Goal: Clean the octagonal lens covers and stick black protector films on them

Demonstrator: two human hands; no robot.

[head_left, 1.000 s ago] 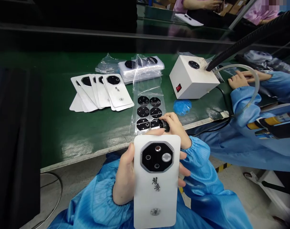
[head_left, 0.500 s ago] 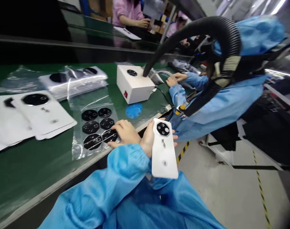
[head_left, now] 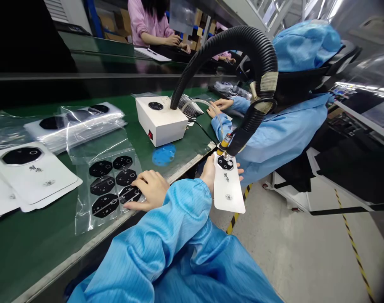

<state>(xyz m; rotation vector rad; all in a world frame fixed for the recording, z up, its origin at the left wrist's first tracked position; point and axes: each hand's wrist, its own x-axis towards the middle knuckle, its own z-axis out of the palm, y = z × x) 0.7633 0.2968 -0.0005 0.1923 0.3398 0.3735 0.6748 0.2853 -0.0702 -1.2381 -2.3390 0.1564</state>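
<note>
My left hand [head_left: 210, 173] is palm up under a white phone back cover [head_left: 229, 187], its fingers showing past the right edge. The cover has a black octagonal camera panel and dark lettering, and its upper end is close below the nozzle [head_left: 224, 144] of a black hose; I cannot tell whether they touch. My right hand [head_left: 152, 188] reaches left from behind the left sleeve, thumb apart from the fingers. It touches a clear plastic bag [head_left: 84, 210] with several black octagonal lens panels [head_left: 102, 185], at the lower right panel.
White covers [head_left: 49, 179] lie at the left, and a plastic-wrapped stack [head_left: 75, 122] behind. A white box [head_left: 166, 122] carries the ribbed hose [head_left: 242, 35]; a blue patch [head_left: 164, 155] lies before it. A co-worker in blue [head_left: 274, 134] sits at right, another in pink [head_left: 150, 25] across.
My left hand has brought the phone back cover up under the nozzle. My view has turned right, shifting the bench items leftward. My right hand stays at the bag of panels.
</note>
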